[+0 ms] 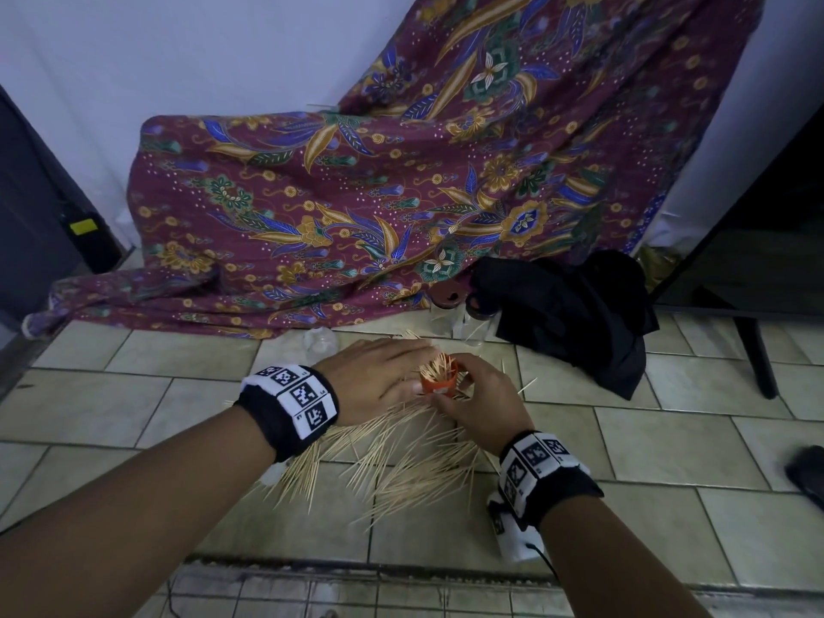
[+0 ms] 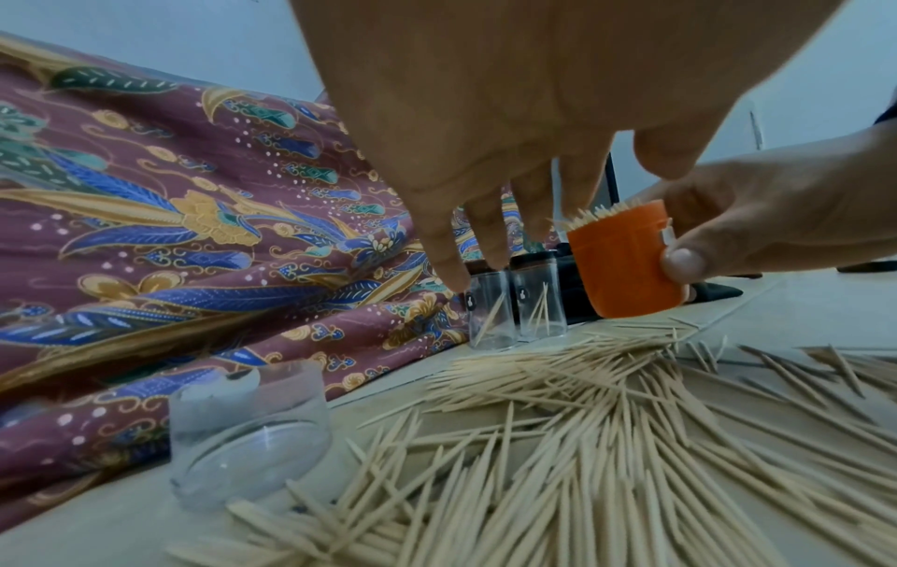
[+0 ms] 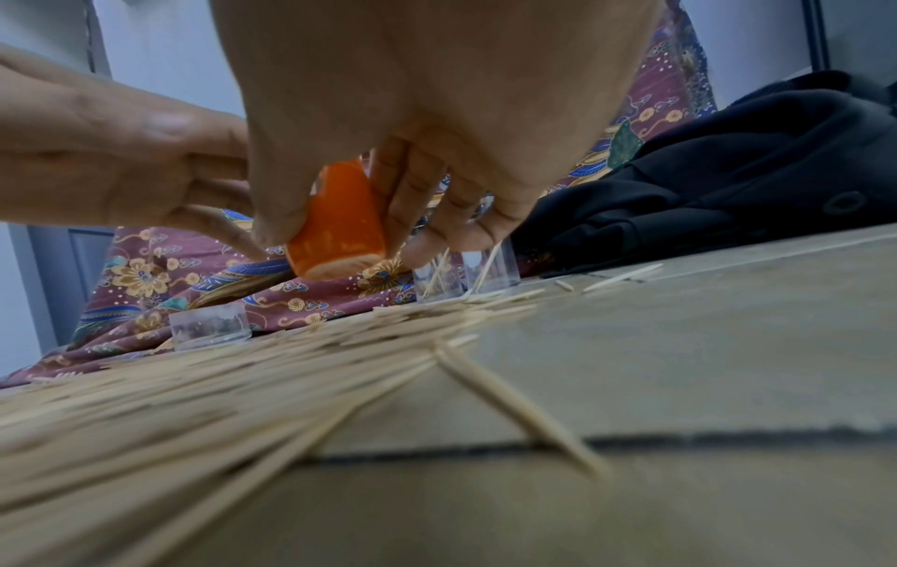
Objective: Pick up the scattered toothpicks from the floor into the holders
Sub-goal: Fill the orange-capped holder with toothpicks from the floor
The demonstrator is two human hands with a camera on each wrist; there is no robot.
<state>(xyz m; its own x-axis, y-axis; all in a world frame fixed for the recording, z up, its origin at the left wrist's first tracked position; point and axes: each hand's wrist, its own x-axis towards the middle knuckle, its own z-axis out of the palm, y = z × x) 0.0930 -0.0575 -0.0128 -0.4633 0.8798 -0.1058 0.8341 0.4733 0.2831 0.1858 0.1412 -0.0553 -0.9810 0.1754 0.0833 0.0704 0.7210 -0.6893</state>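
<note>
Many toothpicks [image 1: 392, 461] beneath right grip [image 1: 479, 401] curled round orange holder [image 1: 439, 381]; left grip [image 1: 379, 379] slack, empty.

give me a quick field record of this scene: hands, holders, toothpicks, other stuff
right hand: grips orange holder, lifted off the floor, tilted, packed with toothpicks
left hand: fingers straight, beside the holder's mouth, holds nothing
clear jars: two, upright by the cloth, a few toothpicks in each
clear lid: on the floor, left of pile
scattered toothpicks: large pile on the tiled floor
background: patterned cloth, black garment
</note>
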